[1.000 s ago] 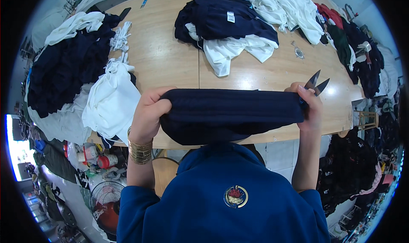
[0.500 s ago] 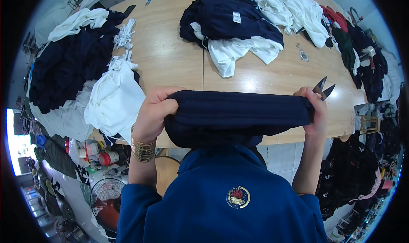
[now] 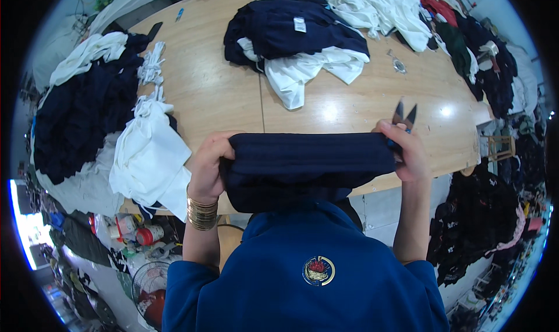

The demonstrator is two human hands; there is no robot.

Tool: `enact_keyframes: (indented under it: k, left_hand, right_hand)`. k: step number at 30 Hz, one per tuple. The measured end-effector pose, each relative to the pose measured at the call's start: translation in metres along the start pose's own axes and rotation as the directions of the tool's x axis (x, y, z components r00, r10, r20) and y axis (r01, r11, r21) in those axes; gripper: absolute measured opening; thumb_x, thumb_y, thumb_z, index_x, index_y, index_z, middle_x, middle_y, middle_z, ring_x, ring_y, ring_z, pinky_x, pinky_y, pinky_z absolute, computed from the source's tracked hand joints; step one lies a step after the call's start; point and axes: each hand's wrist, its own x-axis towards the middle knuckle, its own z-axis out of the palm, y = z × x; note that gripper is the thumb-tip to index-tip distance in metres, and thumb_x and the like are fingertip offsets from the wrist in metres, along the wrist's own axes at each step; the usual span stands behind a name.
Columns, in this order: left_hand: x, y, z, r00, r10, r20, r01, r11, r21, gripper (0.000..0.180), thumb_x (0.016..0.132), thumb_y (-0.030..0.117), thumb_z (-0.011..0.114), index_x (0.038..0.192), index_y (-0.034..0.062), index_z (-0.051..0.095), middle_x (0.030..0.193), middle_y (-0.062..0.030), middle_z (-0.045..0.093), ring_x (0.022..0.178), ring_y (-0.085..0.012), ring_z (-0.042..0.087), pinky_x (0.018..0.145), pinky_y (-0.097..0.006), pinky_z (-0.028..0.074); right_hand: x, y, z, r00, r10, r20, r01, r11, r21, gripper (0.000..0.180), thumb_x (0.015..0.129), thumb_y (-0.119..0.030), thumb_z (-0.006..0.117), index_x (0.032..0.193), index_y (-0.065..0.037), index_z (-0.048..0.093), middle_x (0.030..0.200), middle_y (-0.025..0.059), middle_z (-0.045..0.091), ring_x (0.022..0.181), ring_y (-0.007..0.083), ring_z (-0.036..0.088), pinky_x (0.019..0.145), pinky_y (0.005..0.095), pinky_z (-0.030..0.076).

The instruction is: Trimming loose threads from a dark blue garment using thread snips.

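Note:
A dark navy garment (image 3: 308,160) is stretched between my two hands above the table's near edge, its stitched waistband-like edge running level. My left hand (image 3: 208,166), with gold bangles on the wrist, grips its left end, fingers closed. At the right end my right hand (image 3: 412,154) is closed on the cloth as well. That same hand also holds small thread snips (image 3: 405,116), blades apart and pointing up. The lower part of the garment hangs in folds toward my body, and its underside is hidden.
The wooden table (image 3: 204,70) bears a navy-and-white garment pile (image 3: 268,32) ahead, white clothes (image 3: 378,9) behind it, and dark and white heaps (image 3: 87,110) at left. A small shiny item (image 3: 398,65) lies toward the right. A floor fan (image 3: 152,291) stands at lower left.
My hands are slightly closer together on the garment, and the snips in my right hand have turned more upright. The view has shifted, so the table's contents sit further left.

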Motion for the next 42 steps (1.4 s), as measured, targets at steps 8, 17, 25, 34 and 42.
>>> enact_keyframes:
  k: [8,17,25,34,42]
  left_hand:
    - [0.005,-0.025,-0.005,0.980,0.020,-0.199,-0.038,0.995,-0.089,0.032,0.068,0.000,0.041,0.095,-0.0109,0.054,0.096,-0.0175,0.058,0.087,-0.0231,0.054,0.082,-0.030,0.044]
    - [0.006,-0.028,-0.013,0.995,0.009,-0.103,-0.025,0.987,-0.157,0.032,0.068,0.001,0.040,0.094,-0.0113,0.054,0.096,-0.0175,0.058,0.086,-0.0229,0.054,0.082,-0.030,0.044]
    - [0.001,-0.026,-0.024,0.998,0.025,-0.064,-0.037,0.979,-0.200,0.033,0.069,0.001,0.040,0.096,-0.0117,0.054,0.097,-0.0187,0.058,0.088,-0.0235,0.055,0.084,-0.031,0.044]
    - [-0.007,-0.022,-0.020,0.988,0.017,-0.151,-0.043,0.984,-0.171,0.034,0.074,0.006,0.041,0.101,-0.0117,0.053,0.099,-0.0185,0.059,0.091,-0.0236,0.056,0.086,-0.032,0.043]
    - [0.002,-0.013,0.001,0.997,-0.050,-0.050,0.050,0.999,-0.008,0.031,0.077,0.015,0.058,0.100,-0.0070,0.057,0.094,-0.0119,0.062,0.086,-0.0152,0.057,0.080,-0.027,0.044]
  right_hand:
    - [-0.007,0.006,0.004,0.999,-0.033,0.003,0.033,0.999,-0.023,0.023,0.081,-0.025,0.061,0.077,-0.002,0.062,0.053,-0.0068,0.043,0.041,0.0000,0.031,0.036,0.0159,0.016]
    - [-0.012,0.003,0.003,1.000,-0.023,0.006,0.023,0.998,-0.060,0.020,0.083,-0.018,0.055,0.075,0.000,0.058,0.060,-0.0011,0.052,0.043,-0.0005,0.037,0.035,0.0140,0.018]
    - [-0.003,-0.001,0.009,0.998,-0.020,0.066,0.027,0.994,-0.106,0.022,0.082,-0.023,0.058,0.078,-0.001,0.062,0.057,-0.0041,0.048,0.043,0.0001,0.034,0.036,0.0149,0.018]
    - [0.015,-0.005,0.019,0.992,-0.012,0.123,0.026,0.993,-0.112,0.022,0.081,-0.023,0.060,0.078,-0.002,0.063,0.054,-0.0066,0.046,0.042,-0.0005,0.032,0.037,0.0151,0.017]
    - [0.018,-0.007,0.016,0.993,-0.057,0.105,0.070,0.990,-0.126,0.025,0.086,-0.017,0.047,0.074,0.002,0.058,0.059,0.0020,0.054,0.044,0.0014,0.043,0.036,0.0138,0.022]
